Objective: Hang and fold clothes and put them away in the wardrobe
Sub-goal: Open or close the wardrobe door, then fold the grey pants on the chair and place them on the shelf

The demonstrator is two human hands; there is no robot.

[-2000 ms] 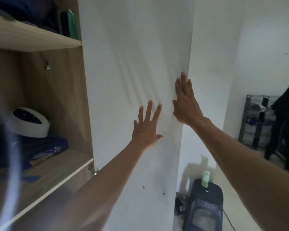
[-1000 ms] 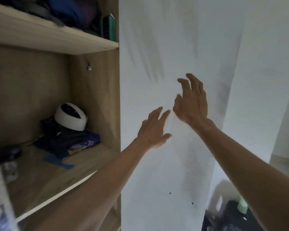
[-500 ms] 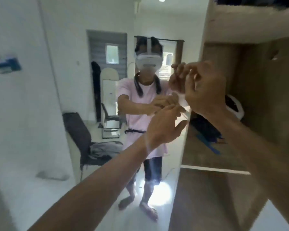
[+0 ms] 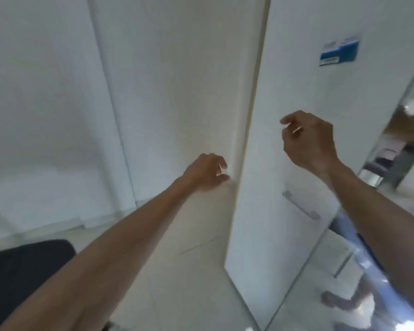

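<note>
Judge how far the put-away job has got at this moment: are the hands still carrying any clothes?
Done, apparently: no garment is in view, and the white wardrobe door with its bar handle hides the shelves. In hand: nothing; the left hand and right hand hang loosely curled in front of the door and hold nothing. Left: cannot tell whether clothes remain elsewhere; only a dark chair and a mirrored panel show.

The wardrobe door (image 4: 285, 144) ahead of me is plain white, with a blue and white sticker (image 4: 339, 51) near its top and a pale grey handle (image 4: 300, 204) lower down. The wall (image 4: 46, 103) is white, and the chair (image 4: 22, 271) by my arm is black.
</note>
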